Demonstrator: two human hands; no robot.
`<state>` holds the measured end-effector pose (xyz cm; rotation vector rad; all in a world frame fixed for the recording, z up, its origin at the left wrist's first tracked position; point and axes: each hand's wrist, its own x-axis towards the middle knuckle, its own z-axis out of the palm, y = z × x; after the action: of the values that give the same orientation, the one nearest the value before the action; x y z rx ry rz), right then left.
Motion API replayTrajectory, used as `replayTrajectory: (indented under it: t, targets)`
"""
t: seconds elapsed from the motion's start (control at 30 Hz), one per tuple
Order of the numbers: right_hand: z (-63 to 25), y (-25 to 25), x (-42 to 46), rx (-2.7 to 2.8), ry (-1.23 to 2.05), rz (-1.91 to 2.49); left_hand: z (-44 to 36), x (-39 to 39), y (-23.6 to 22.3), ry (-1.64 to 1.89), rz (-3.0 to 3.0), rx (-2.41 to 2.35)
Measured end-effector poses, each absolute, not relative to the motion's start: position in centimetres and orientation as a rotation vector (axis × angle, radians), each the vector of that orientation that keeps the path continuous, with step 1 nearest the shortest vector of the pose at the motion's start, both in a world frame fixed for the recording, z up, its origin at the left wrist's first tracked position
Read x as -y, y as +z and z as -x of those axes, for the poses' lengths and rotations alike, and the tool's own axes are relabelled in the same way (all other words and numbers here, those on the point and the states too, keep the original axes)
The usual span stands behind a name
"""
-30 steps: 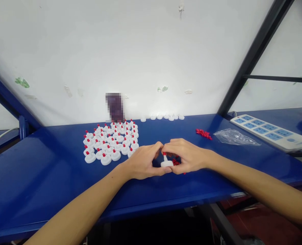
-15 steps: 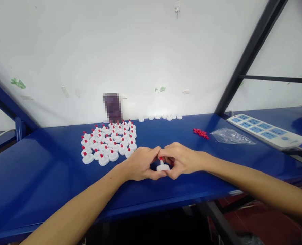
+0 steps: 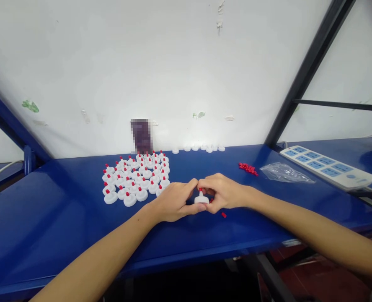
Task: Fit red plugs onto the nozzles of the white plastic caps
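Note:
Between my two hands, near the front of the blue table, is a white nozzle cap [image 3: 201, 200] with a small red tip [image 3: 200, 193] on its spout. My left hand [image 3: 176, 201] is closed on the cap from the left, thumb along its base. My right hand [image 3: 222, 193] grips it from the right, its fingers bent around the red tip. A bit of red shows under the right hand's fingers, and one loose red tip [image 3: 224, 215] lies on the table just below that hand. Left of my hands stand several white caps [image 3: 130, 199] with red tips.
Several plain white caps [image 3: 209, 149] line the wall side. To the right lie a pile of red tips [image 3: 248, 169], a clear plastic bag [image 3: 285, 173] and a white power strip [image 3: 329, 167]. A blurred dark rectangle [image 3: 142, 136] leans near the wall. A black post [image 3: 294, 84] rises at right.
Both hands still hold the white cap, now slightly higher in view. A loose red tip now shows on the table below the right hand. The whole view has shifted a little.

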<state>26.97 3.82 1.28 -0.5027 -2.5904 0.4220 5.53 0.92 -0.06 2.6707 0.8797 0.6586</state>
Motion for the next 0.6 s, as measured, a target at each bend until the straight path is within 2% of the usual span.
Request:
replayTrajectory:
  t: [0.23,0.4,0.6]
  targets:
    - [-28.4,2.1,-5.5,2.622,0.226,0.885,-6.6,0.2,0.2,0.798,-2.639,-1.186]
    - [-29.0,1.7,-6.8,2.631,0.095,1.025,-6.8,0.3,0.0,0.798,-2.733,-1.204]
    - [-28.6,0.9,-7.2,2.692,0.215,1.008,-6.8,0.0,-0.4,0.736,-2.799,-1.235]
